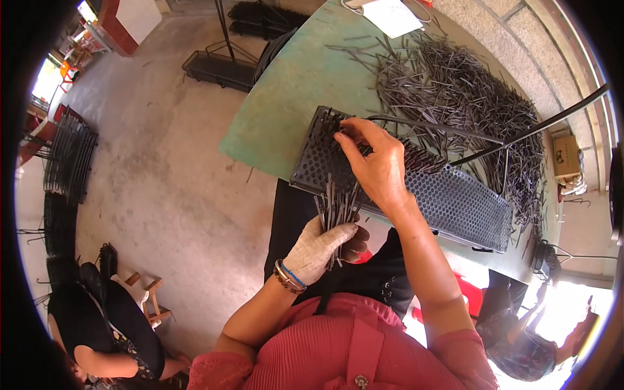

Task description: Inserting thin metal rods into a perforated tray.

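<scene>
My left hand (323,248), in a pale work glove, grips a bundle of thin dark metal pins (338,207) held upright below the table edge. My bare right hand (375,161) reaches over a black perforated tray (455,201) on the green table (292,97). Its fingertips pinch a pin at the tray's upper left part, where several pins stand in the holes (335,123). A large loose heap of the same dark pins (468,97) lies on the table beyond the tray.
A long black rod (539,123) crosses above the heap. White paper (393,16) lies at the table's far end. Black wire racks (68,156) and a wire basket (218,68) stand on the concrete floor. Another person (110,331) sits lower left, one more lower right (526,344).
</scene>
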The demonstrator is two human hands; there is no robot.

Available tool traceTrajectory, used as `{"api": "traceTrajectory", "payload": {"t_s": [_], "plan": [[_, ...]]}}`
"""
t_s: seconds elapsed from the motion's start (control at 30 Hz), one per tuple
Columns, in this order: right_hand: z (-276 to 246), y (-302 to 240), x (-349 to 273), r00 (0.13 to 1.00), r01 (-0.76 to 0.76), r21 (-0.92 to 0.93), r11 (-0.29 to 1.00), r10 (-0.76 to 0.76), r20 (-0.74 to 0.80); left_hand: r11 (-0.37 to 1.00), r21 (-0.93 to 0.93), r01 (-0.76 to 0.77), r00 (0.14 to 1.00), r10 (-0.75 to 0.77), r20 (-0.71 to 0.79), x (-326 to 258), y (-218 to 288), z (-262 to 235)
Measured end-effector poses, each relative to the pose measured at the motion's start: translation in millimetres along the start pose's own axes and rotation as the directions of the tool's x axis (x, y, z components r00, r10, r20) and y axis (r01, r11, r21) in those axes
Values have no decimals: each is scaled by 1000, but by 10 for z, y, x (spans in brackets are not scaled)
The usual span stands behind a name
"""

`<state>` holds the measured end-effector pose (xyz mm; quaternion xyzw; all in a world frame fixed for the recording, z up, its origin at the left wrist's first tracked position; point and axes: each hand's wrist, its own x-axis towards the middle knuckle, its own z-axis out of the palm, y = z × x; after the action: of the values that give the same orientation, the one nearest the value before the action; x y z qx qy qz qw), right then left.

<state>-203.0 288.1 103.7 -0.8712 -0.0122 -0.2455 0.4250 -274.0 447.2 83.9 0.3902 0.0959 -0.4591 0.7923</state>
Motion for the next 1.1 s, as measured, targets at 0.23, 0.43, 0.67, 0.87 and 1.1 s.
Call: {"api": "traceTrajectory", "payload": {"t_s": [0.23,0.43,0.67,0.87,1.1], "plan": [[-50,18,21,965,249,-94,964,-239,106,1000,6,2,1000,-2,15,-19,-12,-12],[-30,16,38,956,289,-177,941,-273,107,1000,-9,10,1000,-10,21,-19,-35,4],[-44,25,-9,941,338,-208,918,-333,57,1000,2,-6,999,6,42,-7,-38,9],[35,-7,35,946,320,-203,925,-323,17,1000,13,1,999,-1,46,-11,-53,22],[5,-12,94,938,345,-251,904,-343,55,999,30,17,999,-18,43,-17,-46,1]]}}
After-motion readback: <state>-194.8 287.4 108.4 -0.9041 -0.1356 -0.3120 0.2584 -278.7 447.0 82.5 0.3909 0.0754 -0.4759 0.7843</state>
